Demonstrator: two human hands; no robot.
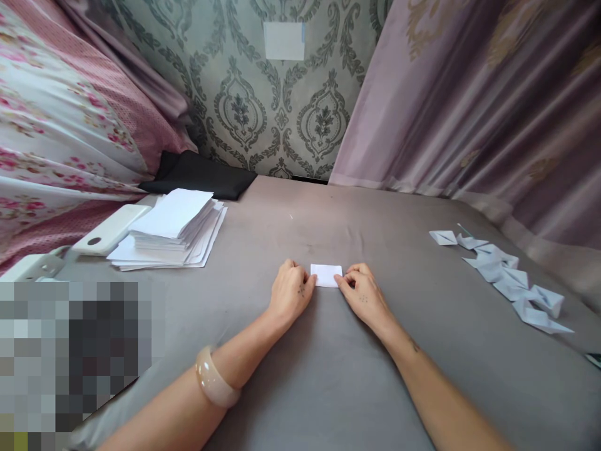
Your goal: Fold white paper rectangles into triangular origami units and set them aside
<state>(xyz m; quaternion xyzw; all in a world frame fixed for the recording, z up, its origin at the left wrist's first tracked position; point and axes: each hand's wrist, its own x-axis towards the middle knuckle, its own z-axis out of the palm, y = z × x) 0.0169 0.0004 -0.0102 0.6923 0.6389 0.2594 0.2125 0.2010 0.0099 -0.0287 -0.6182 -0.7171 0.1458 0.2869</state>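
A small white rectangle of folded paper (325,275) lies at the middle of the grey cloth surface. My left hand (293,289) pinches its left edge, the thumb on top and the other fingers curled. At the opposite edge, my right hand (365,294) grips the lower right corner between thumb and curled fingers. A pale bangle (215,378) circles my left wrist. Beyond my right hand, several folded white paper pieces (509,279) lie in a loose cluster.
A stack of white paper sheets (173,216) rests at the left beside a white flat object (113,230). Behind it lies a black cloth-like item (201,174). Patterned wallpaper (282,119) and a pink-purple curtain (446,106) border the far side. The lower left corner is pixelated.
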